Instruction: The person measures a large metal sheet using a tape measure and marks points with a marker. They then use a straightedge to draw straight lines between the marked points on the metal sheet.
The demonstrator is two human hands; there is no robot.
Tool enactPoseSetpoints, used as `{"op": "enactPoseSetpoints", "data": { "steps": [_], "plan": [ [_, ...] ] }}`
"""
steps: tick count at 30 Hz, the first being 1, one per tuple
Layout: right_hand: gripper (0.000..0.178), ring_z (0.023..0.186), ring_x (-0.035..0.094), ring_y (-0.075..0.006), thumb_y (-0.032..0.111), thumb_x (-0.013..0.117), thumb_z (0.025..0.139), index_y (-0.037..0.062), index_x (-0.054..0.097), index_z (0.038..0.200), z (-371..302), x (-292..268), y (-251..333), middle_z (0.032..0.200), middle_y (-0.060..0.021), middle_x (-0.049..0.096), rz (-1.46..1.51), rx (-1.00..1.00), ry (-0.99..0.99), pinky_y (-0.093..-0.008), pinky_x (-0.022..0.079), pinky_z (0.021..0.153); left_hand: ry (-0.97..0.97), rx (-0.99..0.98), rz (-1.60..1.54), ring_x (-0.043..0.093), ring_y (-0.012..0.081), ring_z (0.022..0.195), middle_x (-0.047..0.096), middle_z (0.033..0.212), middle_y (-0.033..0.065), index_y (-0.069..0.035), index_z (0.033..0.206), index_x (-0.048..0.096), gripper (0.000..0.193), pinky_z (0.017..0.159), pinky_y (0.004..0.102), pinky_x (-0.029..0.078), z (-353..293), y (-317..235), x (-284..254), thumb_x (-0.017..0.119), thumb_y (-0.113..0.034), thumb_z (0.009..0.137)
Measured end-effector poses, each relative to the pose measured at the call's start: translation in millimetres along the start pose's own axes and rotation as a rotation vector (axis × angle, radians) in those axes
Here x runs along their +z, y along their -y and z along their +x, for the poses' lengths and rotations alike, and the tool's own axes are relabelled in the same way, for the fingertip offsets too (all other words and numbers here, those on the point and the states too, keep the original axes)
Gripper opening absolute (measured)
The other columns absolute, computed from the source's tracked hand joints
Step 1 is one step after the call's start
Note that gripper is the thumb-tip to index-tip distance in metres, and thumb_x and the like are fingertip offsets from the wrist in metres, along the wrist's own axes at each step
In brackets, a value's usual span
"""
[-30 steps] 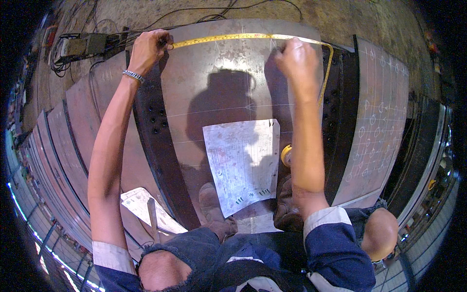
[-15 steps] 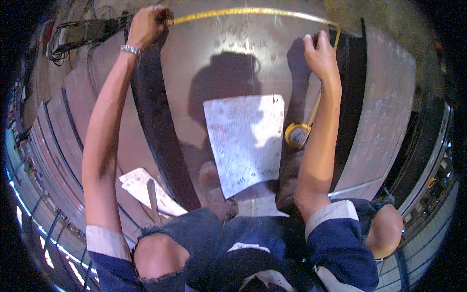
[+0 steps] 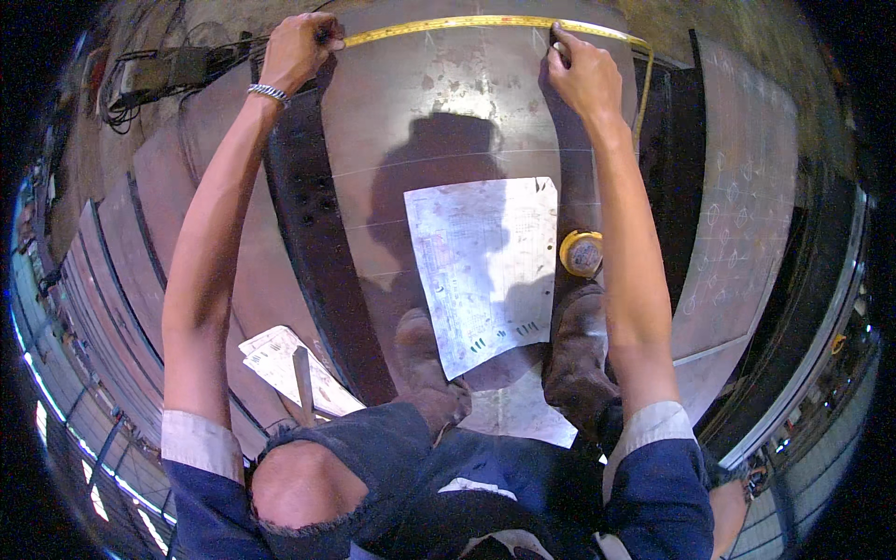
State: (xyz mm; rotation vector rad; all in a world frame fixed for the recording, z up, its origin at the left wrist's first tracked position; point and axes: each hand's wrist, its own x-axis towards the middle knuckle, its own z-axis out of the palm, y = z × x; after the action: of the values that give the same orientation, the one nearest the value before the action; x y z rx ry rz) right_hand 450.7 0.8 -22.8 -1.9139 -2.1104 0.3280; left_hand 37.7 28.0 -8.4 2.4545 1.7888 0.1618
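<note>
A yellow tape measure blade [image 3: 448, 23] stretches across the far part of a steel plate [image 3: 373, 177], bending down at the right. My left hand [image 3: 297, 54] is closed on its left end, at the plate's far left. The curled fingers of my right hand [image 3: 590, 79] touch the blade's near edge towards the right. Whatever they pinch, if anything, is hidden. The round yellow tape case [image 3: 582, 254] lies below my right forearm, beside a white printed sheet [image 3: 481, 271] on the plate. Faint chalk lines run across the plate.
My boots [image 3: 577, 355] stand on the plate, either side of the sheet. More papers with a flat metal strip [image 3: 304, 385] lie at lower left. Dark gaps flank the plate; a chalk-marked plate [image 3: 742, 187] is at right. Cables and a box-like thing [image 3: 159, 75] sit at far left.
My right hand has moved left along the blade and now touches it. My left hand has shifted slightly right, still on the tape end. The whole view has shifted a little.
</note>
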Motion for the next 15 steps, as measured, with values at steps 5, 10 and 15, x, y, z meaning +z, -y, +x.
{"op": "enactPoseSetpoints", "data": {
  "steps": [5, 10, 15],
  "plan": [
    [0.047, 0.105, 0.070, -0.0369, 0.032, 0.068, 0.088, 0.0168, 0.069, 0.132, 3.5, -6.7, 1.6, 0.114, -0.0166, 0.074, -0.063, -0.029, 0.058, -0.0486, 0.056, 0.094, 0.030, 0.018, -0.005, 0.070, 0.0355, 0.094, 0.074, 0.097, 0.0119, -0.011, 0.103, 0.073, 0.030, 0.083, 0.0451, 0.055, 4.2, -4.0, -7.2, 0.080, -0.031, 0.082],
    [0.047, 0.112, 0.068, -0.0368, 0.031, 0.071, 0.086, 0.0176, 0.069, 0.131, 11.3, -6.0, -14.0, 0.119, -0.0170, 0.072, -0.107, -0.108, 0.109, -0.0487, 0.055, 0.096, -0.018, 0.073, 0.031, 0.070, 0.0356, 0.093, 0.074, 0.096, 0.0116, -0.010, 0.100, 0.072, 0.025, 0.082, 0.0465, 0.055, 2.0, -3.3, -4.2, 0.078, -0.028, 0.084],
    [0.046, 0.117, 0.066, -0.0354, 0.030, 0.076, 0.083, 0.0187, 0.069, 0.127, 29.4, -20.5, -11.7, 0.122, -0.0153, 0.072, -0.158, -0.113, 0.320, -0.0478, 0.054, 0.099, 0.044, 0.028, -0.043, 0.071, 0.0352, 0.093, 0.075, 0.096, 0.0111, -0.010, 0.102, 0.073, 0.026, 0.082, 0.0456, 0.055, 3.6, -11.2, -8.4, 0.078, -0.028, 0.084]
  ]
}}
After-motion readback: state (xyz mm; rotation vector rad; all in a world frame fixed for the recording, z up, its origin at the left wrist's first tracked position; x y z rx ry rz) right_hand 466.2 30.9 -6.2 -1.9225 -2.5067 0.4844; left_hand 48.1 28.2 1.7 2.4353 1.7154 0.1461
